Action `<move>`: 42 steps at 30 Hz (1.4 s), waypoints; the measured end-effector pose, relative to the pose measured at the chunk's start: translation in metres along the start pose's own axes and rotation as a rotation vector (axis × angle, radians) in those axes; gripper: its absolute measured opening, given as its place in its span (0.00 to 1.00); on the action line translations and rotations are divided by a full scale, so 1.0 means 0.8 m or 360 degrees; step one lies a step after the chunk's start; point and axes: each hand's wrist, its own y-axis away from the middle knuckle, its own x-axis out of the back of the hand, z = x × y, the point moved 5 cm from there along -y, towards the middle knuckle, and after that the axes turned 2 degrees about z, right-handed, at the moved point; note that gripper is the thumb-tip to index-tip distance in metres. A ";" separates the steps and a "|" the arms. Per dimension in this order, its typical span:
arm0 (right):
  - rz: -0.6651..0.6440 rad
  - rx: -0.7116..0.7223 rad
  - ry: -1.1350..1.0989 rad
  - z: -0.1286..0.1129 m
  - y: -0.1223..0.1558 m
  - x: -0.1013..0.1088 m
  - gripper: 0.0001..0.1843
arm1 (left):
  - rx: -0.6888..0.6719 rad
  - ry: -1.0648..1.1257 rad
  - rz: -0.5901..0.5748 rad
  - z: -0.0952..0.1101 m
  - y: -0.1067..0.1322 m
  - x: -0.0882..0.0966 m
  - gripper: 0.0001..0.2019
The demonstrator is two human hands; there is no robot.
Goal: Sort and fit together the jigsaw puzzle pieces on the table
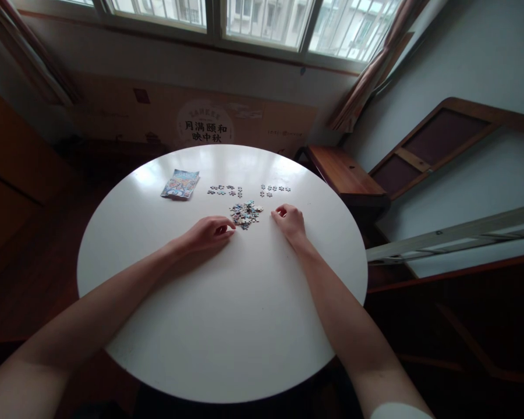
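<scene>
One puzzle heap (246, 215) between two hands (210, 230) (290, 221), grip of each unclear; one packet (180, 184).

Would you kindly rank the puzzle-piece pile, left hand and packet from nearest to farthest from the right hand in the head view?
1. Puzzle-piece pile: just left of the right hand.
2. Left hand: left of the pile.
3. Packet: farther up and left.

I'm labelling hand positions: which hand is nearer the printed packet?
Left. The left hand is right of the printed packet and nearer the person, by the jigsaw pile; the right hand is farther right, past that pile.
</scene>
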 end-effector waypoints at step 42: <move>0.0152 0.0038 0.0198 0.003 -0.056 -0.021 0.14 | 0.0048 -0.0032 -0.0032 0.003 0.000 0.002 0.12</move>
